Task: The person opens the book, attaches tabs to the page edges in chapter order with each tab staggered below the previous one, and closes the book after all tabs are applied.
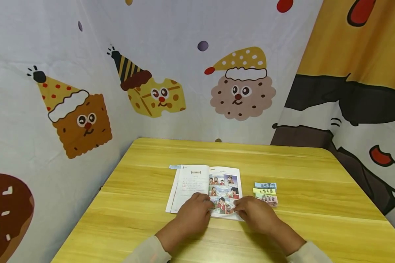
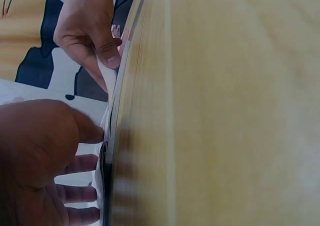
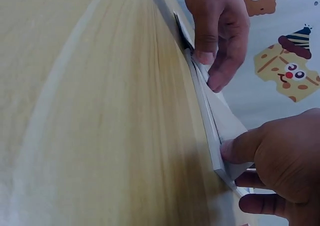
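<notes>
An open book lies on the table, text on its left page and coloured comic panels on its right page. My left hand rests by the lower middle of the book; in the left wrist view its fingers extend onto the paper. At the lower right corner my right hand pinches a page. Seen from the right wrist, that page bends up from the stack below it, with the right thumb on it.
Blue, yellow and pink handwritten sticky tabs lie right of the book. A pale blue tab sticks out at the book's upper left. The wooden table meets a cartoon-printed cloth at the back and sides.
</notes>
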